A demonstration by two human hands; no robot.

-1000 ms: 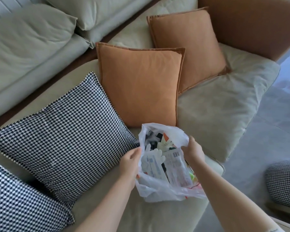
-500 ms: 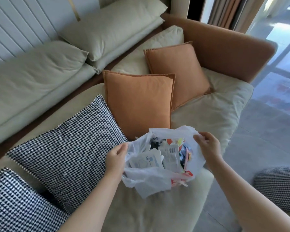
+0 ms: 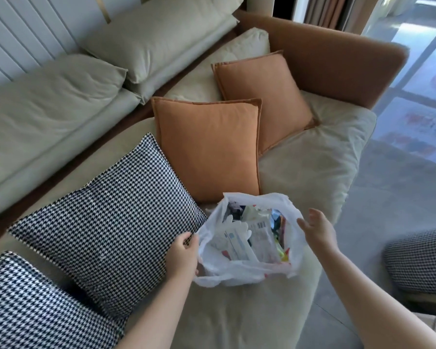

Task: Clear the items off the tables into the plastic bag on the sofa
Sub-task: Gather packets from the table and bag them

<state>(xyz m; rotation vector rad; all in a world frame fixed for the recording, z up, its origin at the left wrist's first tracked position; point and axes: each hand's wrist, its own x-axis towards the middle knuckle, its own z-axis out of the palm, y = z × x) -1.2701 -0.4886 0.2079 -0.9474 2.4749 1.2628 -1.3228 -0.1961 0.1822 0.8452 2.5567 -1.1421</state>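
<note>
Head view, white plastic bag (image 3: 247,272) open, stuffed with packets

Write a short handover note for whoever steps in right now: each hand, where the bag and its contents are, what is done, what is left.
Left hand: gripping the left rim of the plastic bag, holding it open.
Right hand: open and empty, beside the bag's right rim, not gripping it.
The bag sits on the sofa seat near the front edge, in front of the orange cushion and beside the checked cushion.
Done: packets and papers are already inside the bag.
Left: no tables are in view, so check them for remaining items.
</note>
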